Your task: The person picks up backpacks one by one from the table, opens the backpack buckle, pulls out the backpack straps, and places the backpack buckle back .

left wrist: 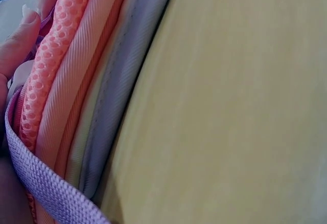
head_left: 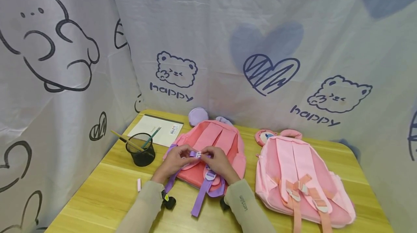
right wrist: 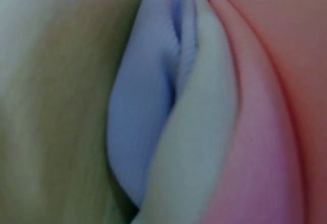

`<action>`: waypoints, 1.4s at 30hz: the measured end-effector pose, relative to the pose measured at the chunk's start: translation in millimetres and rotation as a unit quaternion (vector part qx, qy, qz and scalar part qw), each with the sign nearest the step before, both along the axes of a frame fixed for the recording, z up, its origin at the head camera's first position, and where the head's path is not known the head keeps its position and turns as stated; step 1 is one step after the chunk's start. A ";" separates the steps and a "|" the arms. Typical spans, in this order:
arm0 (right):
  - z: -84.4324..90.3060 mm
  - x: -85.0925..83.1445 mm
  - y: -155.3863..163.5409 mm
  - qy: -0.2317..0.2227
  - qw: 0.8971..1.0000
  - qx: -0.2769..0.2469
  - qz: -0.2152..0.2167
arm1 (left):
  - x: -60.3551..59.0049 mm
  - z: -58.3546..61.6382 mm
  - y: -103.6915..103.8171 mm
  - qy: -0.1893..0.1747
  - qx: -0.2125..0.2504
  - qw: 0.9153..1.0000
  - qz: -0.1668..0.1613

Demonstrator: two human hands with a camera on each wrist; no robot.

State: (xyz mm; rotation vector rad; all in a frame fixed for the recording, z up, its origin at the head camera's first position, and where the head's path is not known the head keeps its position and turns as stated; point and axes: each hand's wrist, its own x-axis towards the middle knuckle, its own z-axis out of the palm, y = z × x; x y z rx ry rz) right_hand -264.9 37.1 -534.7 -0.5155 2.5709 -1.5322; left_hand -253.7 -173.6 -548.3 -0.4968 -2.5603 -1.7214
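A coral-pink backpack (head_left: 202,135) lies on the table with its back panel and straps facing up. Over its middle, both hands meet at a small white buckle (head_left: 198,154) on a purple strap. My left hand (head_left: 176,160) pinches the purple strap (head_left: 193,153) at the buckle's left side, while my right hand (head_left: 221,162) pinches the buckle from the right. Below the right hand hangs another white strap buckle (head_left: 210,175) with a loose purple webbing end (head_left: 201,196). In the left wrist view, the backpack's mesh edge (left wrist: 56,55) and a purple strap (left wrist: 51,188) show close up.
A light pink backpack (head_left: 304,175) with orange straps lies to the right. At the left stand a black mesh pencil cup (head_left: 143,156) with pencils and, behind it, a white notebook (head_left: 154,131). A small pink-and-white piece (head_left: 139,184) lies near the left forearm. Printed curtains (head_left: 221,80) enclose the table.
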 end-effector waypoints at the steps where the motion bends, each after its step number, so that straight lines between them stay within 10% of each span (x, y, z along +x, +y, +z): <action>1: 0.4 0.1 -0.2 -0.001 1.000 0.001 0.000 | 0.7 1.1 0.5 0.001 0.000 1.000 0.001; 13: 1.9 4.0 0.8 -0.008 1.000 -0.022 -0.019 | 19.8 32.1 2.7 -0.015 0.013 1.000 0.001; 42: 4.5 7.1 1.6 -0.009 0.999 -0.027 -0.027 | -0.6 2.6 -3.6 -0.019 -0.023 1.000 -0.002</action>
